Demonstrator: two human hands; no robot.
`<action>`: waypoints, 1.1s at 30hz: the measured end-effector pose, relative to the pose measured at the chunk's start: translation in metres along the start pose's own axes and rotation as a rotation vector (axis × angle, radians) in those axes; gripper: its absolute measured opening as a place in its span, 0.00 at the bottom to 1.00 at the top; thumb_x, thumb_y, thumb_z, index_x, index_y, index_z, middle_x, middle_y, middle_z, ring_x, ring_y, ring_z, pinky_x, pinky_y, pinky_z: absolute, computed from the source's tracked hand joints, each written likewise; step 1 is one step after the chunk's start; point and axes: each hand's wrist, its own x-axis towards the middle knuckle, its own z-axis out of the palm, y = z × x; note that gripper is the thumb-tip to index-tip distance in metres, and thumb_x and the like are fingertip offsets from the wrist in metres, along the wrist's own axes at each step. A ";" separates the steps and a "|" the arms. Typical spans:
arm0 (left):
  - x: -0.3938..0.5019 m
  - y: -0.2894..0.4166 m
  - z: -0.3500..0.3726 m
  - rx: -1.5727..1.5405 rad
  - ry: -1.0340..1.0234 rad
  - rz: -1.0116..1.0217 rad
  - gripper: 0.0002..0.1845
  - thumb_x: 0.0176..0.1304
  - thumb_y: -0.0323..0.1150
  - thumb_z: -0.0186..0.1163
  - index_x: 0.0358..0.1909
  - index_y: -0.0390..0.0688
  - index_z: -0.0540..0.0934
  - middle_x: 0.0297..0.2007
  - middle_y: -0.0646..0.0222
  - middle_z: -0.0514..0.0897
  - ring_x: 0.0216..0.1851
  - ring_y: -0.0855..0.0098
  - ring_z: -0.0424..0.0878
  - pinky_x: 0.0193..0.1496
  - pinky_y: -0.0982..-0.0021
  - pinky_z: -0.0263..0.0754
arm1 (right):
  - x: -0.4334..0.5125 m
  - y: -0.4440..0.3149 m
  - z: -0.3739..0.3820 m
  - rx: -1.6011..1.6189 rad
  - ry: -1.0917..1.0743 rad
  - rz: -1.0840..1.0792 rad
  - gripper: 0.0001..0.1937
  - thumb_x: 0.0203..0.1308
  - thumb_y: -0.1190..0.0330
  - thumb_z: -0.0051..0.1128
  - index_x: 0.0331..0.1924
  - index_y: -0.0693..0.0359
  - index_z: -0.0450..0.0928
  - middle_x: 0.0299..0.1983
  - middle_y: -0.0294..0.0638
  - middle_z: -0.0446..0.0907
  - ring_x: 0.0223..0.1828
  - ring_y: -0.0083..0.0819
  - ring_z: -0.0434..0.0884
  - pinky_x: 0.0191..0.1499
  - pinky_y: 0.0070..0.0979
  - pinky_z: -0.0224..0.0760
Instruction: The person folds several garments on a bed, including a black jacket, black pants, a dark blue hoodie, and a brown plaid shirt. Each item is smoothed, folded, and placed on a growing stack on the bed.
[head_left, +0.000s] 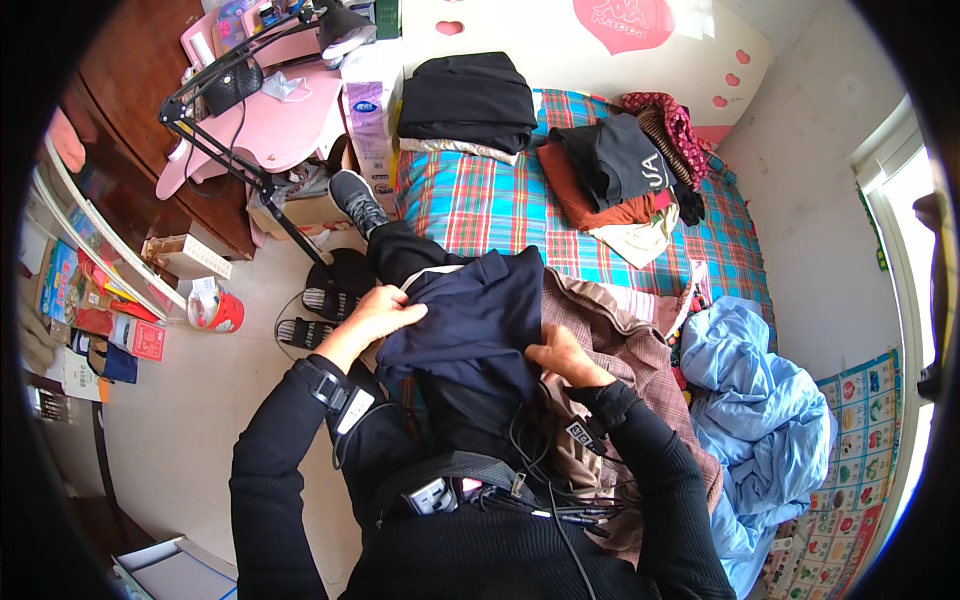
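A dark navy cloth garment (472, 322) lies spread across my lap, partly folded over itself. My left hand (375, 319) pinches its left edge between thumb and fingers. At the opposite edge, my right hand (566, 356) grips the cloth, and its fingertips are partly hidden. To the right, a brown checked garment with a shiny lining (645, 367) lies rumpled beside my leg. Both wrists carry strapped devices with cables, and a waist pouch (480, 476) holds more wires.
On the plaid bed (480, 195) are a folded black stack (469, 101), a pile of folded clothes (622, 165) and a crumpled light-blue cover (757, 405). Left of my legs stand a black lamp pole (292, 232), sandals (322, 315) and a red bin (217, 307). Beyond is a pink desk (292, 127).
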 end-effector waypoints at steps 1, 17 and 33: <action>0.002 -0.004 -0.003 -0.113 -0.016 -0.089 0.26 0.56 0.48 0.73 0.42 0.33 0.82 0.39 0.58 0.86 0.41 0.67 0.85 0.46 0.67 0.79 | 0.002 -0.008 0.000 -0.240 0.139 0.052 0.20 0.50 0.64 0.65 0.44 0.68 0.75 0.30 0.52 0.78 0.30 0.48 0.81 0.36 0.39 0.77; -0.041 -0.011 -0.026 -0.349 -0.239 -0.288 0.25 0.74 0.53 0.53 0.54 0.40 0.77 0.46 0.67 0.81 0.45 0.72 0.80 0.48 0.67 0.79 | -0.008 -0.060 -0.008 0.533 0.275 -0.256 0.04 0.61 0.72 0.59 0.37 0.63 0.81 0.28 0.37 0.80 0.25 0.27 0.80 0.27 0.27 0.73; 0.002 -0.017 -0.009 -0.145 0.009 0.043 0.18 0.57 0.39 0.72 0.43 0.37 0.83 0.39 0.64 0.87 0.38 0.72 0.83 0.46 0.69 0.79 | -0.074 0.139 -0.095 -0.027 0.775 0.276 0.09 0.55 0.68 0.62 0.30 0.66 0.75 0.24 0.44 0.78 0.25 0.38 0.80 0.30 0.34 0.75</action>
